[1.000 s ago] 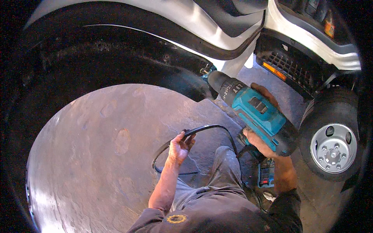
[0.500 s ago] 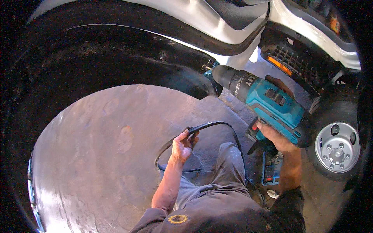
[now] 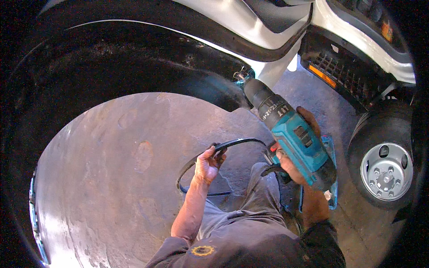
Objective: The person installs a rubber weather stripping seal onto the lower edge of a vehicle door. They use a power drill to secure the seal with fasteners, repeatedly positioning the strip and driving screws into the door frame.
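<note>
A teal and black cordless drill (image 3: 300, 136) is gripped by my right hand (image 3: 289, 166), whose fingers wrap its handle and reach around the far side of the body. Its black nose points up and left, close to the end of a dark curved wheel-arch panel (image 3: 178, 80). A small shiny piece (image 3: 242, 75) shows at that end; whether the drill tip touches it I cannot tell. Lower and to the left, my left hand (image 3: 208, 166) is closed around a black flexible strip (image 3: 239, 141), which curves in a loop and passes behind the drill.
White vehicle bodywork (image 3: 268, 33) arches overhead. At right are a black step (image 3: 339, 80) with an orange reflector and a wheel (image 3: 385, 172) with a silver rim. A blue-edged case or tray (image 3: 332, 178) lies partly behind my right arm on the concrete floor (image 3: 111, 165).
The drill's rear has swung down and left with my right hand, so the drill stands steeper. Its nose stays by the panel's end. My left hand has barely moved.
</note>
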A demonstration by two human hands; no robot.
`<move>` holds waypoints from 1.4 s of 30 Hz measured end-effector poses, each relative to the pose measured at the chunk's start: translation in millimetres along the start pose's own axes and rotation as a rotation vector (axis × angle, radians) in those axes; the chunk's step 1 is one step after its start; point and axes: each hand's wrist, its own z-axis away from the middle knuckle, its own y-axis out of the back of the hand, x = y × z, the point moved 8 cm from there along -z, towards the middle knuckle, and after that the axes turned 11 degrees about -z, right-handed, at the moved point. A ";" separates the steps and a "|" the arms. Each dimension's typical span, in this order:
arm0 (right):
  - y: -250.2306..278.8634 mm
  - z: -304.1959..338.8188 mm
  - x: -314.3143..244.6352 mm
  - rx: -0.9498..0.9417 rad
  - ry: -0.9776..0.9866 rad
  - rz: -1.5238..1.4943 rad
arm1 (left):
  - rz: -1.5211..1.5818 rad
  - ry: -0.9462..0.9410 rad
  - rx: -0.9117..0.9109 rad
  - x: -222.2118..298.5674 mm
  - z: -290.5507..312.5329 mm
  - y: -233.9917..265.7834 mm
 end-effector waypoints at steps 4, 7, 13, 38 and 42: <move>-0.8 19.5 29.7 0.157 -0.369 -0.400 | 0.006 -0.010 -0.014 1.4 -3.0 1.1; -1.3 17.0 16.5 0.081 -0.271 -0.262 | -0.001 -0.028 -0.013 3.4 -0.7 -0.1; -13.6 9.2 -29.6 -0.084 0.144 0.332 | 0.002 -0.017 -0.007 -1.7 -5.7 3.9; 29.1 10.5 38.0 0.110 -0.048 -0.215 | -0.005 -0.024 0.018 1.4 -4.8 4.7; 18.3 18.7 32.1 -0.024 -0.089 -0.082 | 0.004 -0.018 0.010 3.8 -2.7 -1.1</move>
